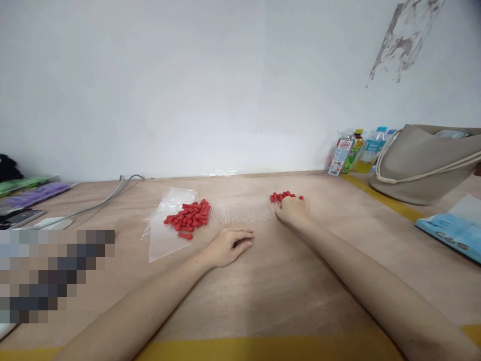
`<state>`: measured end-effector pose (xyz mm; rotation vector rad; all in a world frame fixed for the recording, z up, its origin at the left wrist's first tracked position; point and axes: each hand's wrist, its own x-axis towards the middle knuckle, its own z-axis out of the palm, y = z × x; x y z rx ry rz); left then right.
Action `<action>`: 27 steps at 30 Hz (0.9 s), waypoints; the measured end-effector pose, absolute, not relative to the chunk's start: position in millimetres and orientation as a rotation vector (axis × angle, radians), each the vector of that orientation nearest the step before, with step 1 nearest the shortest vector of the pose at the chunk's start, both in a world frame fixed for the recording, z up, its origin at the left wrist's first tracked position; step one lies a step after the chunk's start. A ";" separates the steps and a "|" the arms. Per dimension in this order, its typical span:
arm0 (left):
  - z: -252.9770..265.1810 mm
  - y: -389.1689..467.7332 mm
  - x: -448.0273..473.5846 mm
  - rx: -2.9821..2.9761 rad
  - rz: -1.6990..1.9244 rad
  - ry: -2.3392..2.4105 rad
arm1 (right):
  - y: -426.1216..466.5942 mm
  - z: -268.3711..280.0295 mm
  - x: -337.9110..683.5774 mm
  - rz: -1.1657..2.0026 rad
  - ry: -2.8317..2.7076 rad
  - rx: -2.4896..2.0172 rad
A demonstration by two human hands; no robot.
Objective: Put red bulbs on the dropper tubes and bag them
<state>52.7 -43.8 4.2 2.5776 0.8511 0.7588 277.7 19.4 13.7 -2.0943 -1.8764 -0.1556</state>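
A row of thin clear tubes (242, 209) lies side by side on the table. At its right end several red rubber bulbs (276, 197) sit in a line at the far ends of the tubes. My right hand (292, 209) is closed over that end, fingertips down among the tubes and bulbs; what it pinches is hidden. My left hand (230, 246) rests on the table just in front of the row, holding nothing, fingers loosely bent and thumb apart. To its left, a heap of loose red rubber bulbs (190, 216) lies on a clear plastic bag (165, 240).
Against the wall at right stand a carton (341, 156) and drink bottles (372, 153), beside a grey bag (424, 165). A blue packet (451, 233) lies nearer. At left are a grey cable (101, 203), a phone (22, 218) and purple and green packets (39, 194).
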 end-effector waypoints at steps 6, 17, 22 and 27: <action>3.5 -42.8 52.9 2.584 0.757 0.845 | 23.5 13.9 276.4 -0.097 -1.825 -2.148; 2.8 -42.2 52.4 2.571 0.764 0.842 | 27.2 7.7 278.4 -0.059 -1.830 -2.096; 2.3 -41.6 52.1 2.580 0.771 0.837 | 26.1 8.9 278.4 -0.019 -1.809 -2.104; 3.6 -42.1 52.4 2.586 0.756 0.836 | 21.9 21.1 283.7 0.041 -1.741 -2.135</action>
